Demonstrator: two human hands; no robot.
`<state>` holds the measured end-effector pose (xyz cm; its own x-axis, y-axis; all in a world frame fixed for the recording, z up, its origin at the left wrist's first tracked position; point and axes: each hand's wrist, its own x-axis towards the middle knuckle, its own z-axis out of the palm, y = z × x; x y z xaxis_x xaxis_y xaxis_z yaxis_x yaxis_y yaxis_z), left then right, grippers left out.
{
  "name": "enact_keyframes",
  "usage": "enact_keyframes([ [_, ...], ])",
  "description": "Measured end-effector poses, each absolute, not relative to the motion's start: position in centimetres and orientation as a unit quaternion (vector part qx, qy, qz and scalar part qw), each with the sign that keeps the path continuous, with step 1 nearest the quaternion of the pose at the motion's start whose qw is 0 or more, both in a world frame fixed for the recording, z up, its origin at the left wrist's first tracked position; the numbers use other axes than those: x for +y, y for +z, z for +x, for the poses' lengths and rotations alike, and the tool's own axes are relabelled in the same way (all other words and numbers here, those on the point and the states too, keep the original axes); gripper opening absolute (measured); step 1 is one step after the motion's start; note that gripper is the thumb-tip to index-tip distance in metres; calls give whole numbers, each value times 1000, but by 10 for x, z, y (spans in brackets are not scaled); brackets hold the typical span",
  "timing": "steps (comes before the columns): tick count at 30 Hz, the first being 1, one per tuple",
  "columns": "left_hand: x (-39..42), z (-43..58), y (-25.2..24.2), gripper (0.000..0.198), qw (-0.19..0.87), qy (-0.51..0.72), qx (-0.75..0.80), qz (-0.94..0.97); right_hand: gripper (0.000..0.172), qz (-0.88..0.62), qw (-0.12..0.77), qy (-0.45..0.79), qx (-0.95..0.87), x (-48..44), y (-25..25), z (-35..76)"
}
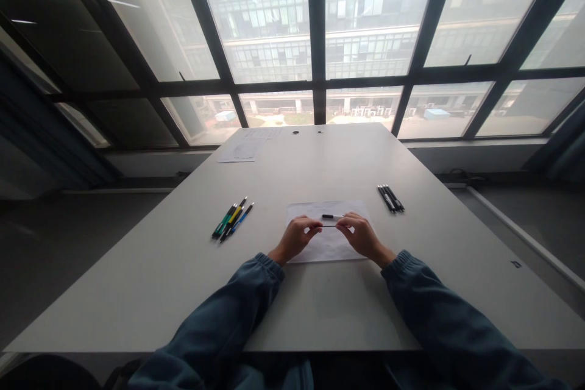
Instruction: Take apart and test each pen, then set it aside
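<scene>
Between my two hands a thin dark pen refill (pixel 329 226) is held level, one end in each. My left hand (pixel 297 239) pinches its left end between thumb and fingertips, and my right hand (pixel 364 237) pinches the right end. Both hands are over a white sheet of paper (pixel 326 251). Just beyond the refill lies a pen barrel (pixel 328 216) with a black section at its left; its right end is hidden behind my right hand.
Several green, yellow and blue pens (pixel 233 219) lie to the left. Black-and-white pens (pixel 390 198) lie side by side at the right. Printed sheets (pixel 242 150) rest at the far left of the white table (pixel 329 170), which ends near large windows. A small dark mark (pixel 515 264) shows near the right edge.
</scene>
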<state>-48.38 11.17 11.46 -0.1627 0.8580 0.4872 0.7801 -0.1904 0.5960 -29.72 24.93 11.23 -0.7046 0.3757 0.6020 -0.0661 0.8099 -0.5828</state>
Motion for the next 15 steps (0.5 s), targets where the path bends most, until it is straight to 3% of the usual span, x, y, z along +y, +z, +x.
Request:
enact_keyframes([
  [10,109,-479,125,9,22,419,647,637,18,-90,370,298,-875,250,113,-297],
  [15,108,-491,128,13,-7,440,666,602,29,-190,428,272,-841,266,106,-296],
])
